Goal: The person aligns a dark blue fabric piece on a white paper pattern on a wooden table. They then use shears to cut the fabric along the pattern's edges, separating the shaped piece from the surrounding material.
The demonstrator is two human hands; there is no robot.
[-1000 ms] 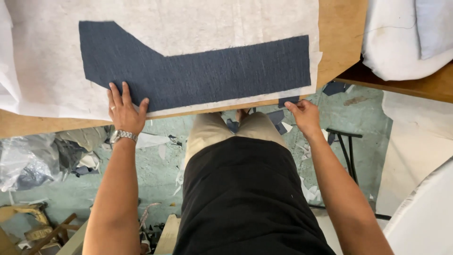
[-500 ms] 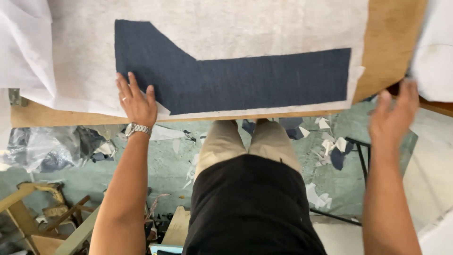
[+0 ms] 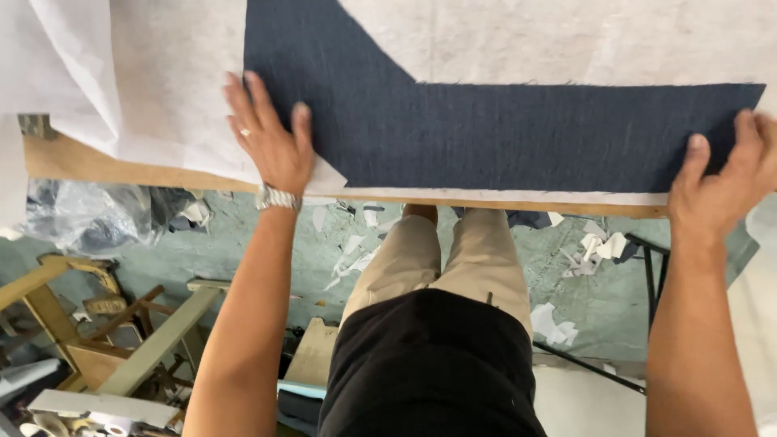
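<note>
A dark blue cloth piece point(image 3: 502, 133) is lying flat on a sheet of white paper point(image 3: 146, 89) spread over the wooden surface point(image 3: 105, 171). The left hand point(image 3: 271, 133) is pressing down with fingers spread open, covering the cloth's left edge and the paper beside it, gripping nothing. The right hand point(image 3: 720, 182) is resting open on the cloth's right end, fingers flat. White paper scraps point(image 3: 595, 247) are lying scattered on the green floor point(image 3: 267, 243) below, and a crumpled clear plastic bag point(image 3: 89, 218) is sitting under the surface's left side.
</note>
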